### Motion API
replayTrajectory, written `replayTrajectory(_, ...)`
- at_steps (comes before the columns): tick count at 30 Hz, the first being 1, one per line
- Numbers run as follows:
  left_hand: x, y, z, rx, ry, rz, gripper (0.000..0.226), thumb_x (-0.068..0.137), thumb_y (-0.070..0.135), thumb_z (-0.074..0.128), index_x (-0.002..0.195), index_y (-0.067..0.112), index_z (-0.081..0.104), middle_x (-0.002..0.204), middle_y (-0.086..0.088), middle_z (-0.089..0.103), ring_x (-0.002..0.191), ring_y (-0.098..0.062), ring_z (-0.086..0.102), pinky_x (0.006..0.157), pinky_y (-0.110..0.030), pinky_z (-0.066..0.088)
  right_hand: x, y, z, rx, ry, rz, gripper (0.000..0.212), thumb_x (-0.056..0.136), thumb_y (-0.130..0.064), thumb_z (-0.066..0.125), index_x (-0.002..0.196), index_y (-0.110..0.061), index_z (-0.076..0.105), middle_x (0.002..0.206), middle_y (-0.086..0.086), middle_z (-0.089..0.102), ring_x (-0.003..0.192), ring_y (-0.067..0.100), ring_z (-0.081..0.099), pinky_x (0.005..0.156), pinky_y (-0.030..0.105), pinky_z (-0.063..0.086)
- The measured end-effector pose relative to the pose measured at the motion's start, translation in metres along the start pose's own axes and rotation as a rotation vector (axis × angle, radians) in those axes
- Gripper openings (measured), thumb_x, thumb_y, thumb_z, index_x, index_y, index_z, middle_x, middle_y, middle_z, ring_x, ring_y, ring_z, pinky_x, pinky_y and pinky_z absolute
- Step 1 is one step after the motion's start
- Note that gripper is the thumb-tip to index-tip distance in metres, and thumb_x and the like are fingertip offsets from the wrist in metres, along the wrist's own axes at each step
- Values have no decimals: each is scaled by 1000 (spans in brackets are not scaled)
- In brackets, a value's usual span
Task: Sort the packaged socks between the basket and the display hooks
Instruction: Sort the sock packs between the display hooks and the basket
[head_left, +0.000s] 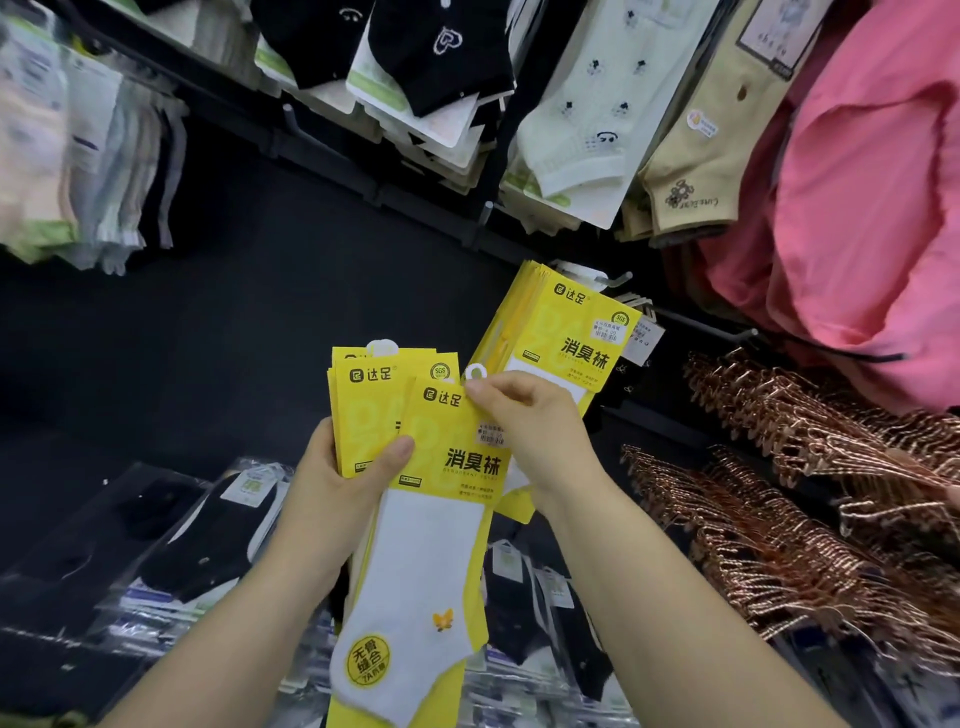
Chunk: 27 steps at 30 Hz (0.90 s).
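Observation:
My left hand grips a stack of yellow sock packs from the left side, thumb across the front. The front pack shows a white sock with a small yellow butterfly. My right hand pinches the top right corner of that front pack, near its white hanger tab. Just behind and to the right, more of the same yellow packs hang on a display hook. No basket is in view.
Black, cream and beige sock packs hang on upper hooks. A pink garment hangs at right above rows of copper hangers. Black socks in clear bags lie below. An empty hook juts out right of the yellow packs.

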<state>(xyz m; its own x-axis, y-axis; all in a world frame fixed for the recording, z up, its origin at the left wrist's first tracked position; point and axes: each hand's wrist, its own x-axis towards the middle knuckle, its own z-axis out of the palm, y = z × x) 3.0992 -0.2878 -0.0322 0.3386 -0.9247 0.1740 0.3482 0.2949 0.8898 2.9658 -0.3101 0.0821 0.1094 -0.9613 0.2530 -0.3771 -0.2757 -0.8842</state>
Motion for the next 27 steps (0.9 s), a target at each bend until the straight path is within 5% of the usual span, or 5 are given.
replayTrajectory(5, 1, 0, -2, 0, 6, 7, 58, 58, 58, 80, 105, 30, 60, 100, 5, 74, 92, -20, 72, 80, -49, 56, 8, 1, -24, 169, 262, -99, 5, 83, -29, 70, 80, -26, 72, 85, -15, 72, 76, 0, 65, 72, 24, 53)
replayTrajectory(9, 4, 3, -11, 87, 69, 34, 52, 54, 57, 73, 98, 33, 59, 89, 15, 74, 79, -7, 71, 65, -33, 54, 20, -19, -55, 258, 406, -222, 7, 87, -25, 66, 87, -20, 72, 93, -3, 73, 92, 14, 66, 87, 38, 53)
replayTrajectory(14, 8, 3, -19, 129, 100, 11, 37, 66, 48, 73, 97, 34, 58, 88, 11, 73, 79, -8, 71, 61, -29, 52, 29, -38, -72, 120, 417, -378, 5, 83, -28, 69, 78, -26, 71, 76, -9, 66, 72, 10, 61, 73, 36, 53)
replayTrajectory(19, 8, 1, -20, 155, 115, 13, 27, 75, 40, 73, 96, 33, 57, 90, 10, 72, 82, -9, 69, 59, -27, 50, 35, -41, -71, 119, 442, -292, 10, 82, -31, 70, 79, -23, 68, 73, -2, 63, 67, 16, 60, 70, 46, 56)
replayTrajectory(27, 9, 0, -19, 218, 114, 7, 24, 79, 39, 73, 96, 34, 56, 93, 10, 70, 85, -11, 66, 61, -30, 49, 33, -43, -73, 163, 457, -275, 13, 85, -33, 67, 82, -20, 69, 77, 0, 65, 67, 16, 60, 64, 38, 54)
